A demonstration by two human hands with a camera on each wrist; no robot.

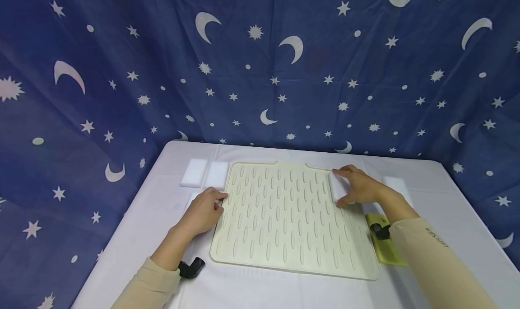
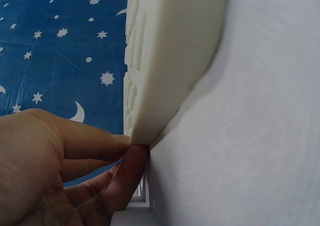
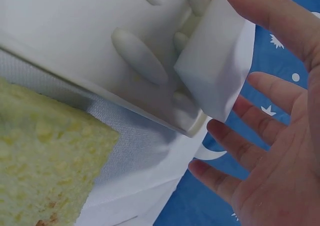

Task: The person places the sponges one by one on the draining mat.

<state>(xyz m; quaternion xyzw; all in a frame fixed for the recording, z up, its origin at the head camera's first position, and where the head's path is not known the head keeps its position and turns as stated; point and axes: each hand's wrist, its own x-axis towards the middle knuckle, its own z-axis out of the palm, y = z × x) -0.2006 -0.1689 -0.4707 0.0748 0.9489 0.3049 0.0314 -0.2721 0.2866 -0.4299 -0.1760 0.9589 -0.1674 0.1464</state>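
A cream ribbed drying mat (image 1: 284,218) with raised oval ridges lies on the white-covered table. My left hand (image 1: 204,212) pinches its left edge between thumb and fingers; in the left wrist view that edge of the mat (image 2: 155,75) is seen up close. At the mat's upper right corner, my right hand (image 1: 361,188) holds a white sponge block (image 1: 338,187) by its two ends. The right wrist view has the white sponge block (image 3: 215,55) on the mat's ridges, between the thumb and the spread fingers of my right hand (image 3: 280,151).
Left of the mat lie white sponges (image 1: 194,172), one partly behind my left hand. Another white sponge (image 1: 397,185) lies beyond my right wrist. A yellow sponge (image 1: 387,250) sits by the mat's right edge, partly under my forearm. A blue star-and-moon curtain (image 1: 260,74) hangs behind the table.
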